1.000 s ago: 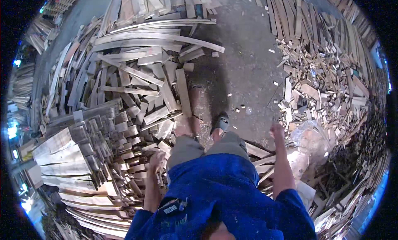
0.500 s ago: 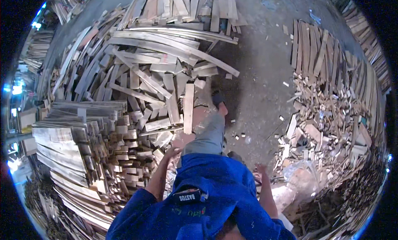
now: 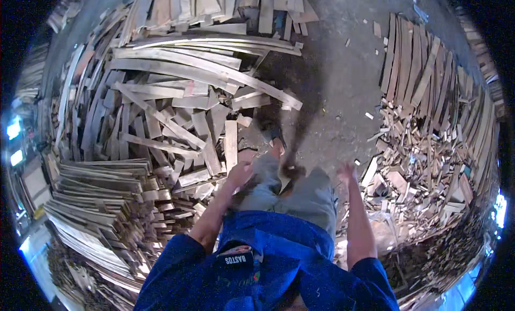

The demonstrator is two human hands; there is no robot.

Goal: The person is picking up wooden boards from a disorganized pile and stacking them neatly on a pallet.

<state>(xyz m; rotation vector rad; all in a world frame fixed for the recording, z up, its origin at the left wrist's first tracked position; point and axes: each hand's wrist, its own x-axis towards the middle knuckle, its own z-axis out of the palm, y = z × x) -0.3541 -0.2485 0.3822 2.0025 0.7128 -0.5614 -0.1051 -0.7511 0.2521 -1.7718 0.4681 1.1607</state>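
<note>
My left hand (image 3: 240, 175) hangs beside my left thigh with its fingers loosely bent, and nothing shows in it. Closest to it is a short upright-lying board (image 3: 230, 145) at the edge of a heap of loose planks (image 3: 185, 118). My right hand (image 3: 347, 171) is held out to the right of my legs, a little blurred, fingers apart and holding nothing. Beyond it lies a spread of small wood offcuts (image 3: 410, 166). Both hands are apart from the wood.
Neatly stacked boards (image 3: 99, 198) rise at the left. Long, bowed planks (image 3: 214, 69) lie across the heap ahead. A row of boards (image 3: 410, 64) lies at the far right. Between the piles runs a dirt floor (image 3: 343, 80) with scattered wood chips, where my feet are.
I have stepped forward, and both thighs now show. My two hands have swung further ahead of my body. The left-hand heap has shifted slightly left in view.
</note>
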